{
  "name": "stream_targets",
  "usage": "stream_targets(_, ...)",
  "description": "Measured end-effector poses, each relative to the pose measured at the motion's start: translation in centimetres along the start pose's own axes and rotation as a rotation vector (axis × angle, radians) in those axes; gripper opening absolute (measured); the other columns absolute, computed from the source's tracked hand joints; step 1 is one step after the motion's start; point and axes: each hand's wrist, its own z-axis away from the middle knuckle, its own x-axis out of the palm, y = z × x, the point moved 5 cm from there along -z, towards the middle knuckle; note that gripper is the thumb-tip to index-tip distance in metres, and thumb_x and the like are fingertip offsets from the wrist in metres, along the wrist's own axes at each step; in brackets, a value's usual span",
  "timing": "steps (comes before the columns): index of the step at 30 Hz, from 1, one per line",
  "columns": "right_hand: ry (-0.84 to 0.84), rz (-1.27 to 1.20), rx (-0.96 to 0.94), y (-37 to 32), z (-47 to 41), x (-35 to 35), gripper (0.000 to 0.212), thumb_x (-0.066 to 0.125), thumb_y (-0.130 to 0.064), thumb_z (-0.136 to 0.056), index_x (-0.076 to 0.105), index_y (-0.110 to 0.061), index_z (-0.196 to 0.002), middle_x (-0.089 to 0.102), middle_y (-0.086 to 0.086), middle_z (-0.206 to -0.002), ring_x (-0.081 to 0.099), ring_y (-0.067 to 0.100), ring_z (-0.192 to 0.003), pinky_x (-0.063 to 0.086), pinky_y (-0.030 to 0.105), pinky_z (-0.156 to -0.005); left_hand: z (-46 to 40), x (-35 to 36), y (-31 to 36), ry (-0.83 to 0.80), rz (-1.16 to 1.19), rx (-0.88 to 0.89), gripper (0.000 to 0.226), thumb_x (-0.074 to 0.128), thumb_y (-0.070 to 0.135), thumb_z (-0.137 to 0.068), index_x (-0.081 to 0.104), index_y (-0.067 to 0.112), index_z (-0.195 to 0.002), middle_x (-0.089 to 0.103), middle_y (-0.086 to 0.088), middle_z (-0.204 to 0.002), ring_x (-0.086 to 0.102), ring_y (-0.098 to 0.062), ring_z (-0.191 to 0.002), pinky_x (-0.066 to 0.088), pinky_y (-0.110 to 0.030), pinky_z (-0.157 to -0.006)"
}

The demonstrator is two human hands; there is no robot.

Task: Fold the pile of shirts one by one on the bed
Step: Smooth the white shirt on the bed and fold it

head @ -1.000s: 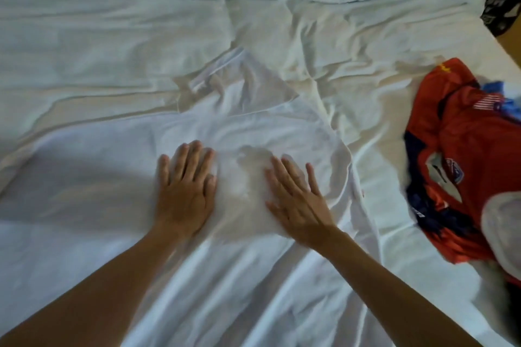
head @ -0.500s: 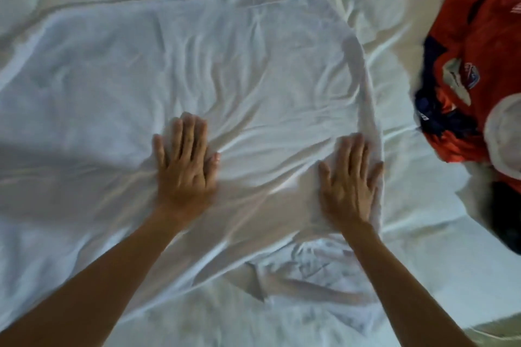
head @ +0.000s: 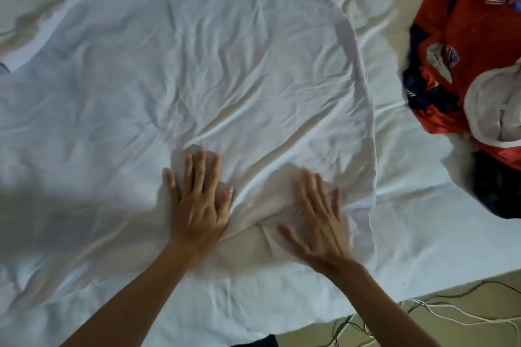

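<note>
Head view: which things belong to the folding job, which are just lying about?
Job: white shirt, left hand and right hand flat on it, shirt pile, bed.
Lying about: cords on the floor.

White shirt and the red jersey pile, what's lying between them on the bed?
In the head view, only wrinkled bedsheet lies between the white shirt and the pile of shirts; no other item sits in that strip.

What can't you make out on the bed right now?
Head view only:
- white shirt: left part cut off by the frame edge; collar bunched at the top edge.
- pile of shirts: cut off at the right edge, count unclear.
- right hand: motion-blurred.
- left hand: hides the cloth under it.
</note>
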Motion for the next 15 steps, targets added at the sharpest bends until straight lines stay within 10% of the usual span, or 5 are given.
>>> stream_targets(6,0.017,0.017,-0.266,-2.2,4.7,0.4,0.079,0.066,-0.044,-0.088,0.037,-0.005,-0.150,0.024,0.012,-0.162,0.019,0.030,-0.150,0.025,0.065,-0.113,1.9,0.4,1.9,-0.122,0.103,0.121,0.065,0.029,0.054,-0.098,0.020,0.030,-0.158,0.008,-0.001,-0.167,0.003,-0.024,-0.154,0.011,-0.064,-0.118)
stream_targets(11,0.172,-0.029,-0.235,-0.5,6.3,0.2,0.068,0.046,0.013,-0.074,0.052,-0.002,-0.140,0.039,0.015,-0.154,0.032,0.031,-0.146,0.038,0.056,-0.109,1.9,0.8,1.9,-0.140,0.089,0.119,0.065,0.029,0.054,-0.098,0.020,0.030,-0.158,0.008,-0.001,-0.167,0.005,-0.024,-0.154,0.011,-0.064,-0.117)
stream_targets(15,0.235,-0.033,-0.148,0.5,6.6,-1.9,0.083,0.026,0.014,-0.059,0.059,-0.003,-0.134,0.046,0.011,-0.149,0.039,0.026,-0.143,0.042,0.048,-0.109,1.9,1.0,1.9,-0.155,0.066,0.122,0.064,0.024,0.056,-0.099,0.022,0.029,-0.158,0.010,-0.002,-0.167,0.006,-0.026,-0.154,0.010,-0.064,-0.118)
